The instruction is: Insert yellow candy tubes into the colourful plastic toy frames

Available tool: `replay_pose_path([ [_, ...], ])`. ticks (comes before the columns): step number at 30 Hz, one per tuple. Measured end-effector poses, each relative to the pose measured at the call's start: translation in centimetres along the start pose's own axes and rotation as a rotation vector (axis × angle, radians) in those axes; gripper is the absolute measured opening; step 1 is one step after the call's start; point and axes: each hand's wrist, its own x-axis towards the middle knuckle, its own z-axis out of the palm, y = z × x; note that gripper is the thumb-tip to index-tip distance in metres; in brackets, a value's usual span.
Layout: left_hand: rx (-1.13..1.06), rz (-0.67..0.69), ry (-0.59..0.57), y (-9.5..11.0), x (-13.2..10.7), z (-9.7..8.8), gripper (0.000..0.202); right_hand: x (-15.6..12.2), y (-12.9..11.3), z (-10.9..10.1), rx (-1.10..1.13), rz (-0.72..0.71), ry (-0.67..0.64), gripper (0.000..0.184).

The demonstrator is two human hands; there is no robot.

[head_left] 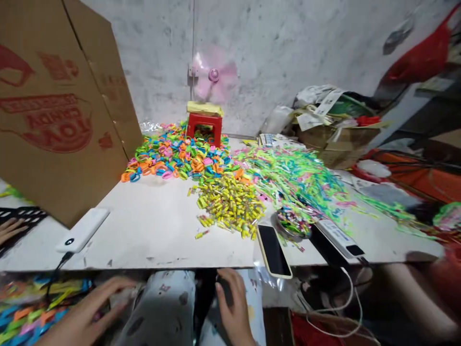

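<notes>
My left hand (pixel 84 315) hangs below the table's front edge with its fingers spread and nothing in it, just right of a heap of coloured plastic pieces (pixel 25 312) at the lower left. My right hand (pixel 234 307) lies on my lap over patterned cloth (pixel 165 307). Its fingers bend over a dark shape that I cannot make out. Above both hands is the white table (pixel 151 230).
On the table lie a pile of coloured rings (pixel 176 156), yellow pieces (pixel 230 202), green and pink sticks (pixel 295 178), a phone (pixel 273 250), a bead tin (pixel 291 223) and two white power banks (pixel 82 230) (pixel 340 238). A cardboard box (pixel 54 110) stands left. Another person's hand (pixel 7 230) rests far left.
</notes>
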Motion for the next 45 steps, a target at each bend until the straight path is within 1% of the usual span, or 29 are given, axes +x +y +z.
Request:
replay_pose_path([
  [2,0.0,0.071,-0.059,0.3,4.6,1.5,0.04,1.9,1.1,-0.7,-0.104,-0.034,0.058,0.026],
  [3,0.016,0.085,-0.05,0.4,7.5,2.2,0.043,2.9,1.5,-0.7,-0.14,-0.056,0.063,0.028],
  [4,0.025,0.089,-0.016,0.3,10.5,2.8,0.045,3.9,1.6,-0.6,-0.168,-0.086,0.054,0.03],
  [5,0.035,0.068,0.042,0.1,13.5,3.3,0.048,4.8,1.6,-0.3,-0.188,-0.125,0.034,0.032],
  [6,0.046,0.016,0.116,-0.2,16.4,3.6,0.051,5.6,1.4,-0.1,-0.203,-0.17,0.008,0.034],
  [7,0.056,-0.062,0.195,-0.7,19.0,3.7,0.051,6.5,1.3,0.2,-0.212,-0.214,-0.017,0.035],
  [9,0.077,-0.167,0.314,-2.0,23.3,3.4,0.054,8.3,1.2,0.3,-0.216,-0.27,-0.036,0.034],
  [10,0.084,-0.202,0.358,-2.7,25.1,3.0,0.055,9.4,1.4,0.1,-0.212,-0.273,-0.018,0.032],
  [12,0.094,-0.234,0.427,-4.2,28.1,2.0,0.058,12.6,2.3,-1.1,-0.204,-0.219,0.042,0.027],
  [13,0.096,-0.245,0.46,-4.9,29.6,1.2,0.06,14.7,2.9,-1.9,-0.205,-0.184,0.072,0.026],
  [14,0.098,-0.255,0.492,-5.7,31.1,0.4,0.063,17.2,3.6,-2.8,-0.211,-0.137,0.068,0.026],
  [15,0.1,-0.267,0.524,-6.4,32.7,-0.5,0.066,20.0,4.4,-3.7,-0.208,-0.119,0.055,0.026],
  [16,0.103,-0.286,0.557,-7.1,34.4,-1.6,0.068,23.1,5.1,-4.4,-0.203,-0.121,0.03,0.027],
  [18,0.112,-0.341,0.625,-8.6,38.0,-4.0,0.07,30.0,6.6,-5.2,-0.222,-0.126,0.032,0.03],
  [20,0.12,-0.409,0.68,-10.2,41.6,-6.6,0.07,37.0,8.1,-4.8,-0.27,-0.121,-0.025,0.034],
  [21,0.12,-0.443,0.7,-11.0,43.3,-7.8,0.07,40.3,8.9,-4.1,-0.291,-0.086,-0.073,0.034],
  [23,0.105,-0.508,0.723,-12.4,46.1,-9.9,0.07,46.2,10.7,-2.1,-0.36,0.014,-0.172,0.033],
  [24,0.089,-0.538,0.733,-13.1,47.2,-10.6,0.071,48.7,11.6,-0.8,-0.396,0.08,-0.187,0.032],
  [25,0.07,-0.565,0.746,-13.6,48.1,-11.1,0.071,51.0,12.6,0.5,-0.407,0.11,-0.205,0.032],
  [27,0.025,-0.599,0.784,-14.5,49.2,-11.4,0.072,54.7,14.3,3.3,-0.419,0.153,-0.235,0.034],
  [29,-0.016,-0.593,0.826,-15.0,49.7,-11.0,0.068,57.5,15.7,6.2,-0.423,0.197,-0.262,0.036],
  [32,-0.066,-0.51,0.849,-15.1,50.0,-9.7,0.056,59.9,17.0,10.2,-0.425,0.265,-0.284,0.041],
  [34,-0.108,-0.429,0.829,-15.0,50.4,-8.8,0.049,60.7,17.3,12.4,-0.41,0.285,-0.285,0.046],
  [36,-0.166,-0.358,0.787,-14.6,51.2,-7.9,0.045,60.9,17.2,14.0,-0.379,0.277,-0.287,0.049],
  [39,-0.28,-0.303,0.707,-13.8,53.1,-6.2,0.045,60.7,16.3,15.5,-0.327,0.237,-0.316,0.05],
  [42,-0.381,-0.275,0.651,-12.6,54.8,-3.9,0.046,60.0,14.6,16.5,-0.278,0.183,-0.383,0.049],
  [45,-0.448,-0.252,0.625,-11.0,55.4,-1.7,0.04,59.0,12.7,17.8,-0.244,0.121,-0.485,0.049],
])
